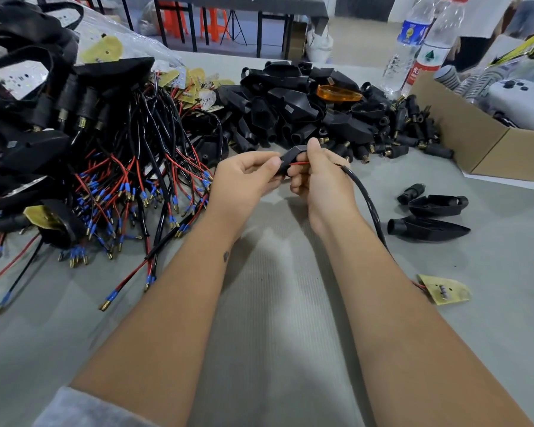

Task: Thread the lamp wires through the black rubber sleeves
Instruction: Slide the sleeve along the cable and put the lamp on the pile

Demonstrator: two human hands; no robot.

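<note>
Hands meet over the desk (275, 303), mid-thread! Left hand (247, 177) pinches the black rubber sleeve (290, 158) between curled fingers (272, 164), steadying its opening toward the other side. Right hand (318, 177) has fingers curled round the lamp wire (367, 198), its red lead (299, 163) bridging into the sleeve; holding close to the tip likely keeps it from buckling. The cable trails back to its yellow board (444, 289), while spare sleeves (305, 106) wait beyond.

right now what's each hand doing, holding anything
Left hand: fingers pinch the black rubber sleeve.
Right hand: fingers curled on the red wire and black cable.
</note>
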